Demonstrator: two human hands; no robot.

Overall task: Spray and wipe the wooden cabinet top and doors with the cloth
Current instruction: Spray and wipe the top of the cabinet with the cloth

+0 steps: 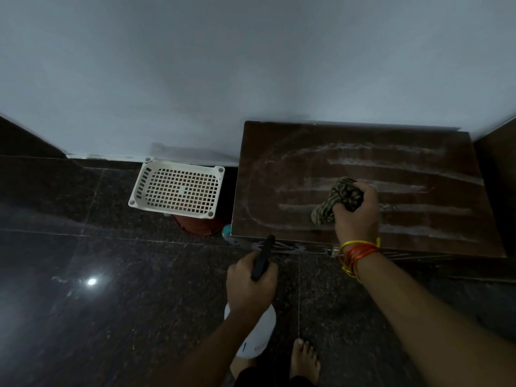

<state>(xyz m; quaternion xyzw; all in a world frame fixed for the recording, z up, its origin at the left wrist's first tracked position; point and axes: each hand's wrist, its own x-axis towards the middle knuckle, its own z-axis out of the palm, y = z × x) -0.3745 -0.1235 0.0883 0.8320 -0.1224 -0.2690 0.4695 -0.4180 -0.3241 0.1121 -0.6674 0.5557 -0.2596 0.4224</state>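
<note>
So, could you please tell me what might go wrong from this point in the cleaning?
1. White streaks still cross the cabinet top; the bunched cloth in the right hand touches only a small patch, so residue may well be left behind.
2. The spray bottle in the left hand hangs over the glossy floor near a bare foot; drips could make it slippery.

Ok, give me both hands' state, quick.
Left hand: fingers curled round the spray bottle, holding it.
Right hand: grips the bunched cloth on the wooden cabinet top.
</note>
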